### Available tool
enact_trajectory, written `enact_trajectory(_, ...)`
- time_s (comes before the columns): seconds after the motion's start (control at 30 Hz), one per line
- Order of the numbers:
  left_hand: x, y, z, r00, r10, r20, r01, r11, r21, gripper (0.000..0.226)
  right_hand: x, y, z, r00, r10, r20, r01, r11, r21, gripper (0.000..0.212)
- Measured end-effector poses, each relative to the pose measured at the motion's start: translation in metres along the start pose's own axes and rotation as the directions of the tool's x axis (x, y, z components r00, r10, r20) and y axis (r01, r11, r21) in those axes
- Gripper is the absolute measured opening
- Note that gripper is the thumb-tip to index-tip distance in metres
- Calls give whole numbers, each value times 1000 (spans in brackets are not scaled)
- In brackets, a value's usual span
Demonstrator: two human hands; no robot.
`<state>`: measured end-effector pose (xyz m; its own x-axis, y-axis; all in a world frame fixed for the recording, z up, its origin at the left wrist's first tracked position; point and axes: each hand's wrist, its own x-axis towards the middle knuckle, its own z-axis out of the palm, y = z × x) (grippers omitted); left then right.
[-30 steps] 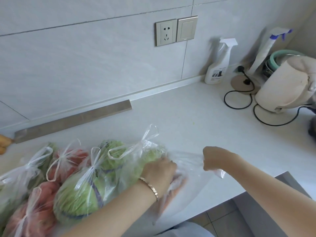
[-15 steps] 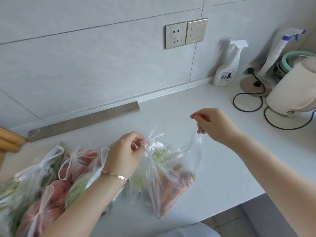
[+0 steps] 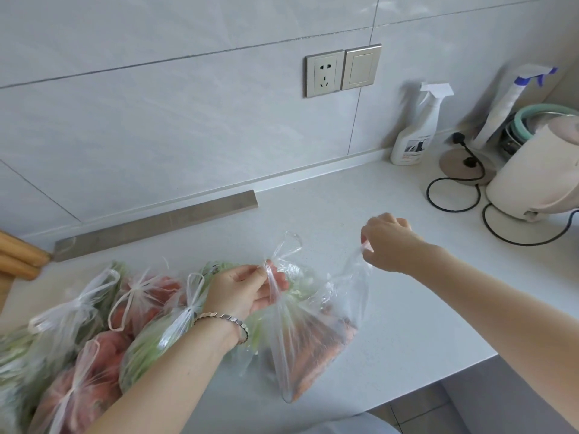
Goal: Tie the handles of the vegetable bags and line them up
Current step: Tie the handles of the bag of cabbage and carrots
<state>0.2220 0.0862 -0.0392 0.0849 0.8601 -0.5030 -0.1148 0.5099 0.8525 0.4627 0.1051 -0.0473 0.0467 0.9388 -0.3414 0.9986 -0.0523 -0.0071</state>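
Awaiting its knot, the carrot bag [image 3: 313, 349] at lower centre is held by its two handles, one pinched in the left hand [image 3: 247, 289], one in the right hand [image 3: 388, 242]; tied bags [image 3: 134, 296] are clustered lower left, not yet lined up.

A pale, speckled surface [image 3: 391, 308] carries everything here. Tied bags [image 3: 134, 308] of greens and red vegetables crowd its left end, with a carrot bag [image 3: 313, 346] just beside them. A spray bottle [image 3: 416, 133], cream kettle [image 3: 539, 170] and looped black cord [image 3: 451, 195] sit far right.
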Motion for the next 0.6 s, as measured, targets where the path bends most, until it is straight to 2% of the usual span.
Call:
enact_trajectory(0.07, -4, 1, 2, 999, 17, 36, -19, 999, 49, 16, -3, -2, -10, 996, 26, 84, -42, 980, 194, 28)
enact_trajectory(0.1, -6, 0, 2, 998, 35, 56, -39, 996, 83, 12, -4, -4, -16, 991, 28, 132, -71, 939, 336, 27)
enact_trajectory(0.13, -9, -1, 3, 995, 49, 81, -58, 992, 110, 9, -7, -5, -22, 985, 14, 169, -100, 854, 511, 28)
enact_trajectory(0.2, -13, -4, 5, 988, 63, 140, -82, 988, 134, 12, -14, -8, -33, 980, -31, 195, -149, 534, 832, 31)
enact_trajectory(0.27, -15, -8, 6, 980, 65, 187, -91, 987, 133, 24, -23, -10, -38, 958, -148, 244, -208, 226, 952, 31)
enact_trajectory(0.3, -15, -9, 6, 977, 71, 201, -98, 987, 129, 30, -27, -11, -37, 933, -225, 281, -256, 131, 958, 30)
enact_trajectory(0.33, -15, -11, 6, 975, 78, 208, -107, 986, 128, 35, -32, -14, -35, 899, -300, 317, -306, 86, 948, 29)
enact_trajectory(0.37, -14, -11, 7, 973, 86, 213, -115, 985, 127, 37, -35, -16, -32, 865, -362, 346, -335, 95, 937, 31)
enact_trajectory(0.43, -11, -12, 9, 973, 97, 210, -131, 980, 153, 37, -39, -24, -26, 812, -437, 387, -334, 195, 922, 34)
enact_trajectory(0.6, 4, -19, 23, 951, 108, 290, -218, 901, 376, 47, -34, -44, -14, 800, -484, 355, -239, 286, 928, 17)
